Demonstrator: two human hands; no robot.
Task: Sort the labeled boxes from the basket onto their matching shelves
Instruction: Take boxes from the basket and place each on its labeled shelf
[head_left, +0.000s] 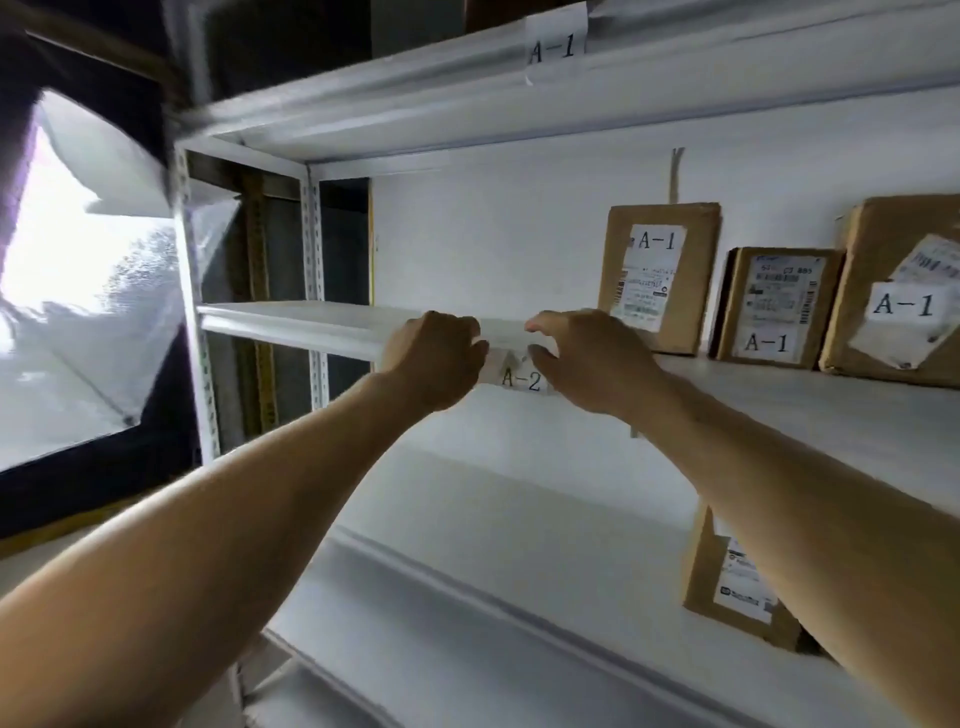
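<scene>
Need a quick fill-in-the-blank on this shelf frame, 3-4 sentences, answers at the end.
1. The paper tag on the shelf edge between the left hand and the right hand reads ____.
2. The number of brown boxes standing on that shelf with a visible A-1 label is ____.
3. The tag on the upper shelf edge reads ____.
4. On the shelf below, a brown box is partly hidden behind the ____ forearm.

Missing words: A-2; three; A-1; right

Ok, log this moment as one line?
hands: left hand, right hand at A-2 label | held: nothing visible | A-1 boxes: three shelved
</scene>
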